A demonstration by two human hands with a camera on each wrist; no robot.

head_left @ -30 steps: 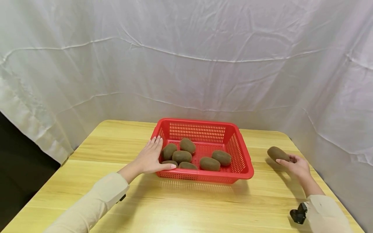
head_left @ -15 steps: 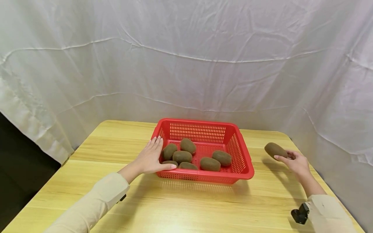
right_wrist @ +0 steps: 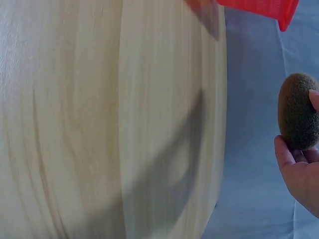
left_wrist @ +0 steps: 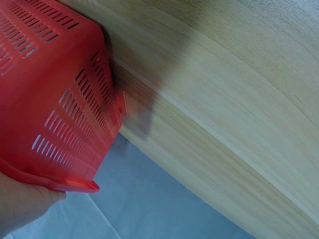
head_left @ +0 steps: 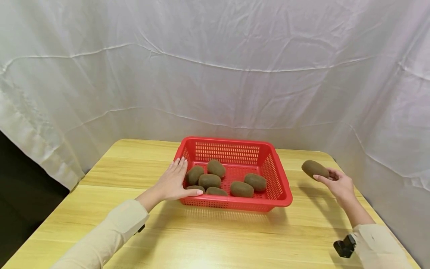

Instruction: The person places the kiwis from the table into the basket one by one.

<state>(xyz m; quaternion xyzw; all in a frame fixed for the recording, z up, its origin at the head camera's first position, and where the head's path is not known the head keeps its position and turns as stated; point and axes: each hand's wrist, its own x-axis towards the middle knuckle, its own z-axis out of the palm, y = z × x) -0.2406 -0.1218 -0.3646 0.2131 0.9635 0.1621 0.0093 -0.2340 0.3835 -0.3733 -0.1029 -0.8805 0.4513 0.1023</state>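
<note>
A red plastic basket with slotted walls sits on the table and holds several brown kiwis. Most of them gather at its left side, under my left hand, and two lie towards the front right. My left hand rests on the basket's left corner, fingers straight over the side rim and thumb along the front rim. To the right of the basket, my right hand pinches another kiwi between thumb and fingers, above the tabletop. The right wrist view also shows this kiwi at its right edge.
The pale wooden table has rounded far corners. White cloth hangs behind it and along both sides. A dark area lies beyond the table at the left.
My right hand has lifted the kiwi a little higher and moved it slightly left towards the basket. My left hand and the basket stay where they were.
</note>
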